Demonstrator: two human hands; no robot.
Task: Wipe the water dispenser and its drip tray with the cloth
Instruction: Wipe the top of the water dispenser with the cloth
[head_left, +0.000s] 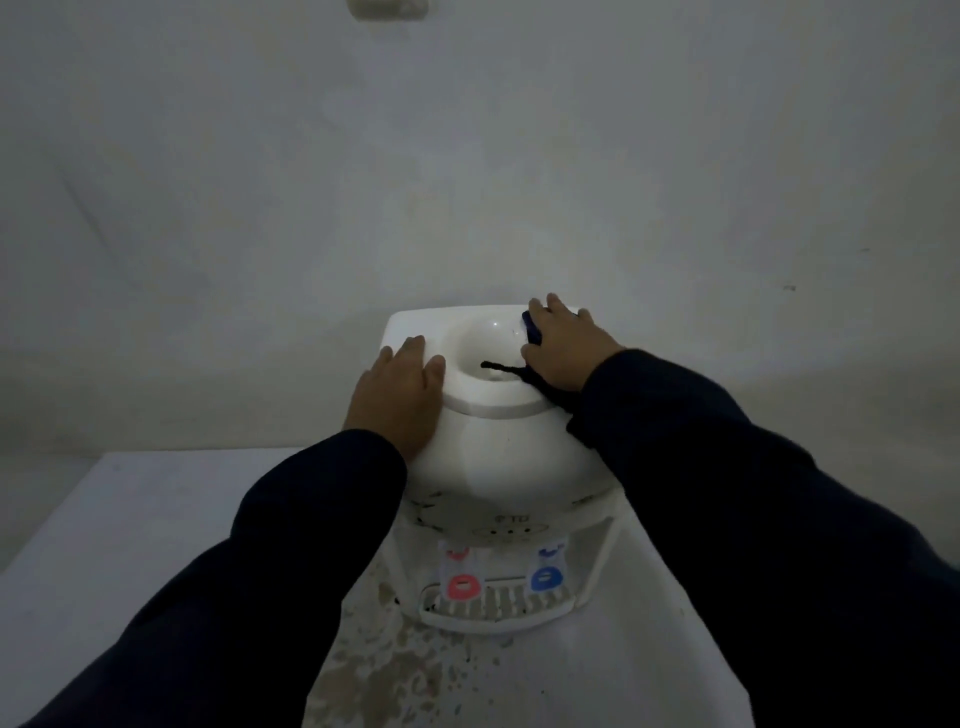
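Note:
A white tabletop water dispenser (498, 457) stands against the wall, seen from above, with its round bottle opening on top. My right hand (563, 345) presses a dark blue cloth (531, 327) on the top's far right corner; a dark strand of the cloth hangs into the opening. My left hand (400, 389) lies flat, fingers apart, on the top's left side. Low on the front are a red tap (462, 587) and a blue tap (545, 579) above the slotted drip tray (498, 613).
The dispenser rests on a white surface (130, 545) with brownish stains (405, 670) in front of the tray. A plain grey wall (467, 182) rises right behind it. Dark sleeves cover both forearms.

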